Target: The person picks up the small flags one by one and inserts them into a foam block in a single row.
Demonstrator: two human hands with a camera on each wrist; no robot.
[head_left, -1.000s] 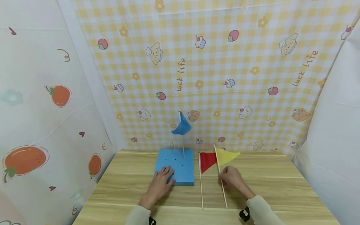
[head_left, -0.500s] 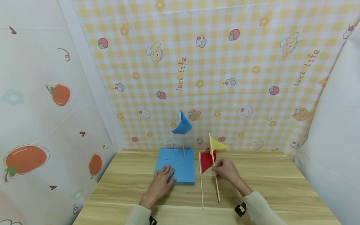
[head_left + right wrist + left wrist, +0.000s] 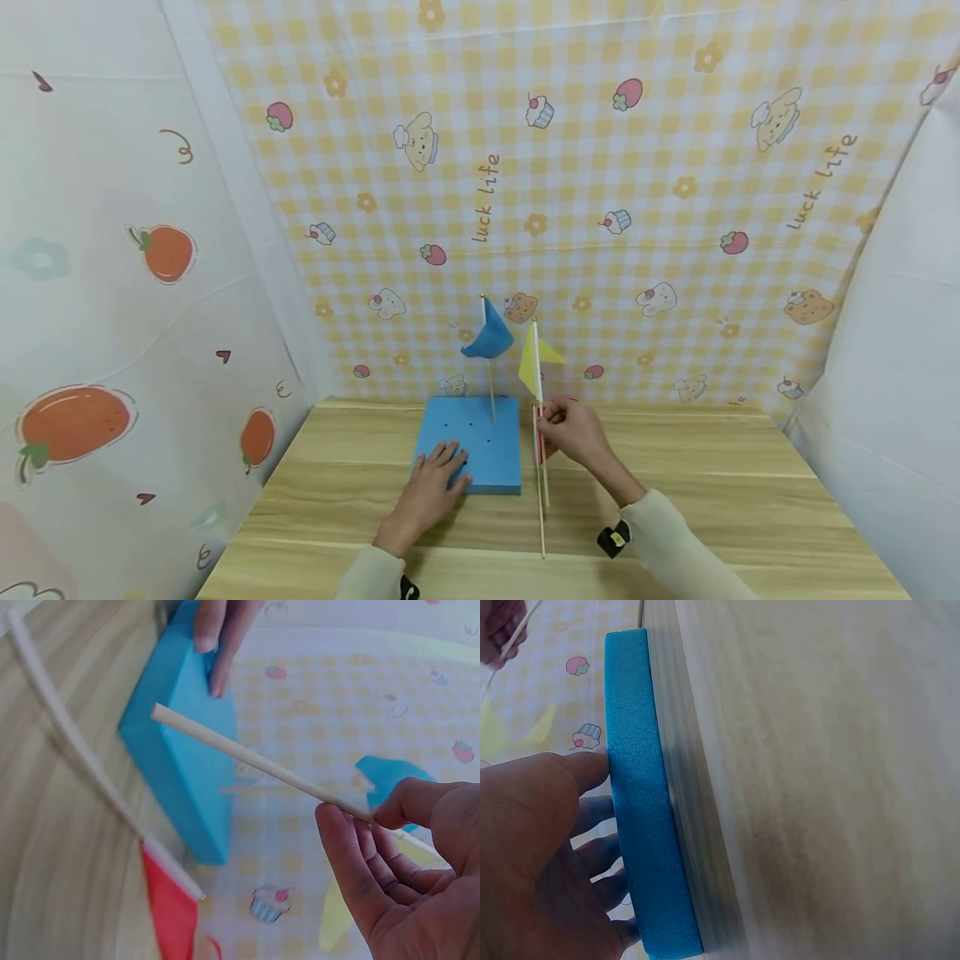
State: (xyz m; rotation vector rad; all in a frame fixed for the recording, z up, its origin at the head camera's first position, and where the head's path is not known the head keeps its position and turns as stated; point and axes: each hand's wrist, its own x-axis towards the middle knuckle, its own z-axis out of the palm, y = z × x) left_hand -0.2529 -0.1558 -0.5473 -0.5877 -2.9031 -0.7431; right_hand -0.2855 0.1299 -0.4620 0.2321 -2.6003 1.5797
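Note:
A blue foam block [image 3: 495, 462] with several small holes in its top lies on the table. My left hand [image 3: 431, 496] rests on its near left part, fingers spread and straight. Between thumb and fingers, my right hand [image 3: 576, 433] pinches the stick of a yellow flag [image 3: 531, 367], held nearly upright just right of the block. In the right wrist view the bare lower end of that stick [image 3: 225, 742] hangs free in the air. A blue flag [image 3: 489, 333] stands in the block's back right part. The red flag [image 3: 169, 900] lies on the table, partly hidden behind my right hand in the head view.
The wooden table [image 3: 675, 467] reaches back to a yellow checked cloth [image 3: 585, 167]. White printed cloths hang at the left [image 3: 112, 333] and right [image 3: 892, 333]. The red flag's stick [image 3: 542, 525] points toward the table's front.
My right hand has lifted the yellow flag and carried it left toward the block, its stick turning more upright. The left hand has stayed on the block.

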